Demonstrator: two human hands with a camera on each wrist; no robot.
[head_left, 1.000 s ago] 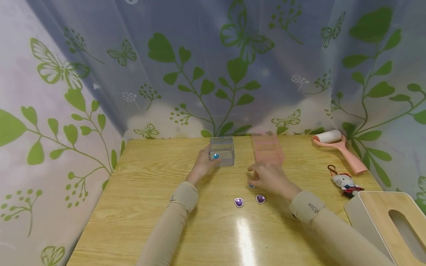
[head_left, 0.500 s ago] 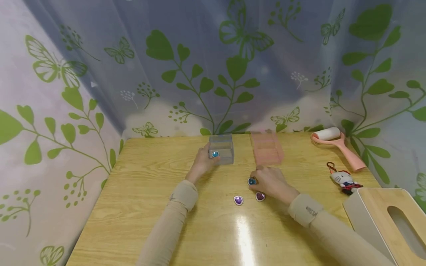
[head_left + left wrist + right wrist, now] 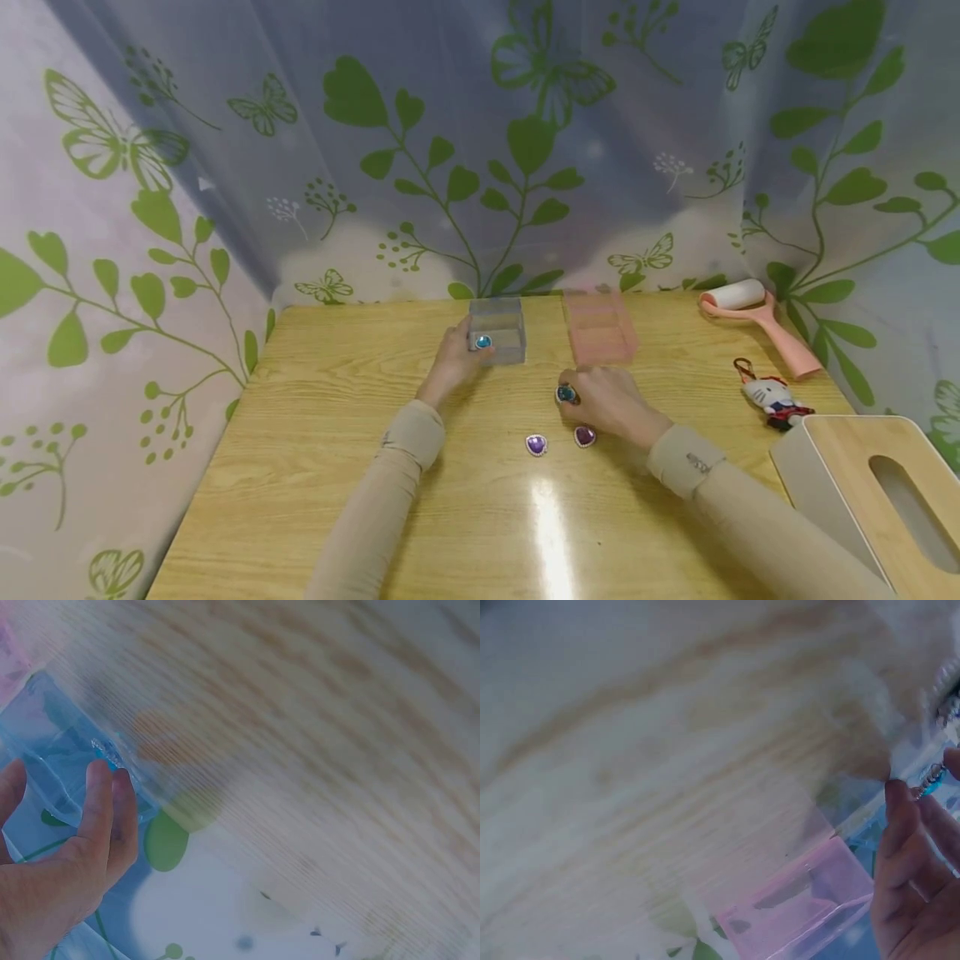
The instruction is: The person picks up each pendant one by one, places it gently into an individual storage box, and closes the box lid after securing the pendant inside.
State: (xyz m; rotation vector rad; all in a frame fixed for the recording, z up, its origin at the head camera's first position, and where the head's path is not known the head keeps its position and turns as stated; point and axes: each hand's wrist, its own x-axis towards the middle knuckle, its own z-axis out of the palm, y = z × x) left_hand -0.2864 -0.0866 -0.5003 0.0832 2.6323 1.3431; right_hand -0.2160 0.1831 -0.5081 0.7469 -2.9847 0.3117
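My left hand (image 3: 452,357) grips the left side of a clear bluish divided box (image 3: 512,348), thumb at its front. A round blue gem (image 3: 483,342) with a pale rim shows in the box's front compartment, near the thumb. My right hand (image 3: 611,402) pinches another blue gem (image 3: 566,394) between thumb and fingertips, just above the table; the right wrist view shows the gem's beaded edge (image 3: 932,778). Nearer me lie two heart-shaped gems, a light purple one (image 3: 536,445) and a darker purple one (image 3: 584,437), the latter below the right hand.
A clear pink divided box (image 3: 600,329) stands beyond the right hand. Along the right side lie a pink-handled lint roller (image 3: 783,342), a white cat doll keychain (image 3: 771,400) and a tissue box (image 3: 828,450) with a wooden lid. A patterned curtain (image 3: 420,208) hangs behind the table.
My right hand has picked up the blue gem from the table and raised it slightly, moving a little away from the purple hearts. The left hand stays at the bluish box.
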